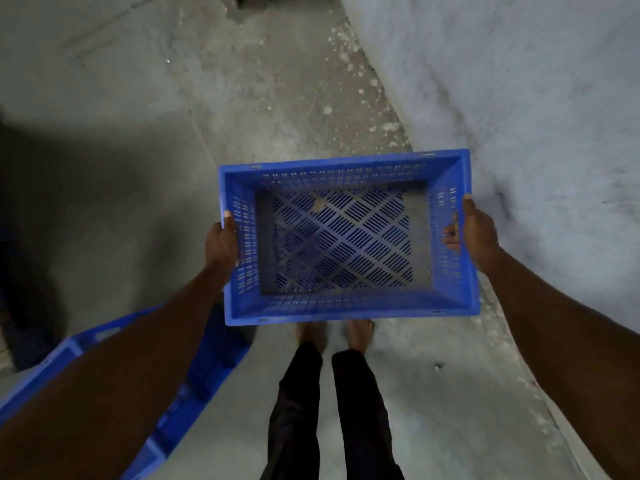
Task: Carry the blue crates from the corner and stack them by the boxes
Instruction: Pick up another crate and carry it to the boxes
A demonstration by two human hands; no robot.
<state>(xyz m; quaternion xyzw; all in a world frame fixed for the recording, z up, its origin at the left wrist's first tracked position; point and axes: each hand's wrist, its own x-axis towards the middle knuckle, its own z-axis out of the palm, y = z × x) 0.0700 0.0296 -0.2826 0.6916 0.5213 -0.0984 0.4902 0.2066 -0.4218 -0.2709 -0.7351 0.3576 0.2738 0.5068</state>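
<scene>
An empty blue plastic crate [346, 306] with slotted walls and a diamond-pattern perforated floor hangs level in front of me, above my bare feet. My left hand [221, 242] grips its left short wall, thumb over the rim. My right hand [476, 235] grips the right short wall, thumb on the rim and fingertips curled through the side slots. A second blue crate [204, 372] sits low at the left, mostly hidden behind my left forearm.
A rough whitewashed wall [519, 81] runs along the right, meeting the grey concrete floor [138, 168] on a diagonal line. A dark shadowed area [24, 237] fills the far left. My legs in dark trousers [329, 410] stand below the crate.
</scene>
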